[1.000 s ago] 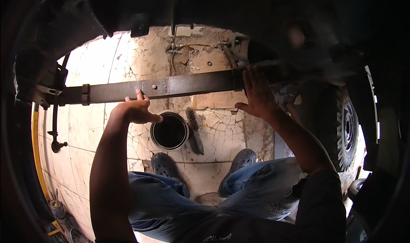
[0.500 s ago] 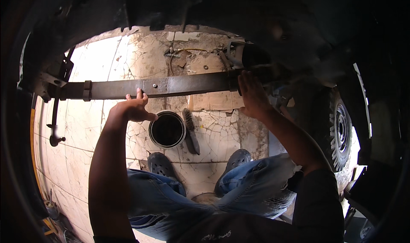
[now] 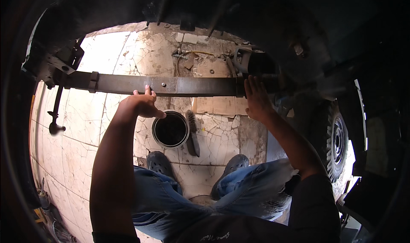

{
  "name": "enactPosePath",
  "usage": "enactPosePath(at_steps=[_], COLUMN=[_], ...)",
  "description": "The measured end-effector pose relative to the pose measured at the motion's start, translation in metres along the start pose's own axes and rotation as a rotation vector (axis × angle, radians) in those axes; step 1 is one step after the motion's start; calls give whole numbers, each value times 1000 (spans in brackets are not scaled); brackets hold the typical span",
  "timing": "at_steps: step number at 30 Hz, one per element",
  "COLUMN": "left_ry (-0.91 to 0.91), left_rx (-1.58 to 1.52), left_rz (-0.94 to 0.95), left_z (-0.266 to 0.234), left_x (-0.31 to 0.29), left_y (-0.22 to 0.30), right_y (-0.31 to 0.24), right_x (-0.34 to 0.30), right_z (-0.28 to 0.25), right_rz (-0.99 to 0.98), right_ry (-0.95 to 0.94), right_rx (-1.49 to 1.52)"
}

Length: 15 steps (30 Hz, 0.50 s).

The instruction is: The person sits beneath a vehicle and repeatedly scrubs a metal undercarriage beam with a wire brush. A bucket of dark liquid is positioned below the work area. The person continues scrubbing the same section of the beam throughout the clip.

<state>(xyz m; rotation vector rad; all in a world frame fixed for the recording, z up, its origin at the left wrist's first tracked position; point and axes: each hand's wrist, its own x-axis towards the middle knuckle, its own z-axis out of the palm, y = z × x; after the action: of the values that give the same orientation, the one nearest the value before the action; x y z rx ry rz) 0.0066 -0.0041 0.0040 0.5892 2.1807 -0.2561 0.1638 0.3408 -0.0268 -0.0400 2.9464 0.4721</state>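
Note:
A long flat steel leaf spring [image 3: 200,86] runs across in front of me under a dark vehicle body, with a small round bolt head [image 3: 163,85] near its middle. My left hand [image 3: 144,105] touches its near edge just left of that bolt, fingers stretched up onto the metal and thumb apart. Farther right, my right hand [image 3: 258,100] lies with its fingers straight against the spring, beside a clip [image 3: 240,86] that wraps it. Whatever the right fingertips rest on is in shadow. Neither hand is closed round anything. A second clip [image 3: 93,82] circles the spring's left part.
Below the spring, an open round can [image 3: 188,134] with a dark inside stands on cracked tiles. A wire brush [image 3: 193,136] lies beside it. Cardboard [image 3: 218,106] covers some floor. A rod with a ball end [image 3: 54,125] hangs at left; a tyred wheel [image 3: 337,140] stands at right.
The view has turned slightly, so the spring appears more level and a little farther right. Both hands keep nearly the same places against it.

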Motion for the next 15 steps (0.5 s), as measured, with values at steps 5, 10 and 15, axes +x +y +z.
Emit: enactPosePath(at_steps=[5, 10, 15], left_ry=[-27, -48, -36], left_rx=[15, 11, 22], left_rz=[-26, -22, -13], left_z=[-2, -10, -5], left_x=[-6, -1, 1], left_y=[3, 8, 3], right_y=[-8, 5, 5], right_x=[-13, 17, 9], right_z=[-1, 15, -5], right_rz=[-23, 46, -12], right_ry=[11, 134, 46], right_rx=[58, -3, -24])
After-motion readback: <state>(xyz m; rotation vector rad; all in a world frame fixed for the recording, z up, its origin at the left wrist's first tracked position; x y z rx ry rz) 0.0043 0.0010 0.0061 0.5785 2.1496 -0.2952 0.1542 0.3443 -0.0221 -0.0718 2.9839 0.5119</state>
